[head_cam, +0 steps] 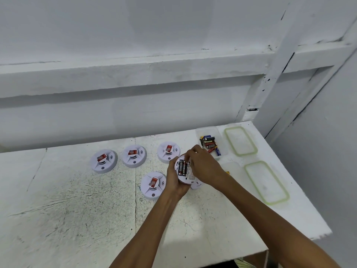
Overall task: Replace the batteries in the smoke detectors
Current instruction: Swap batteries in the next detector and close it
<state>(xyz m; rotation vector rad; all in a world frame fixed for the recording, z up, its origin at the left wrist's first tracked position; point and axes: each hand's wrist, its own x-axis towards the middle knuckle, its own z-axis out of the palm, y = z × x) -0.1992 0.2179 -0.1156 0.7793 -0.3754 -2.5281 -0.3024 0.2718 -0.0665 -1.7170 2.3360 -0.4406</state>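
Observation:
My left hand (174, 180) grips a white smoke detector (185, 172) turned back side up above the table, with black batteries (182, 167) lying in its open compartment. My right hand (202, 164) is over the detector's right half, fingertips pinched at the top of the battery bay; whether they hold a battery is hidden. A white cover piece (197, 185) lies on the table under my right wrist. Several other white detectors with red labels rest face up: three in a row (104, 161) (134, 155) (168, 151) and one nearer (152, 185).
A clear plastic box (222, 140) holding several loose batteries (209, 144) stands at the back right. Two green-rimmed lids (240, 141) (266, 182) lie to its right, near the table's right edge. A small yellow object (228, 172) peeks out beside my right forearm. White wall behind.

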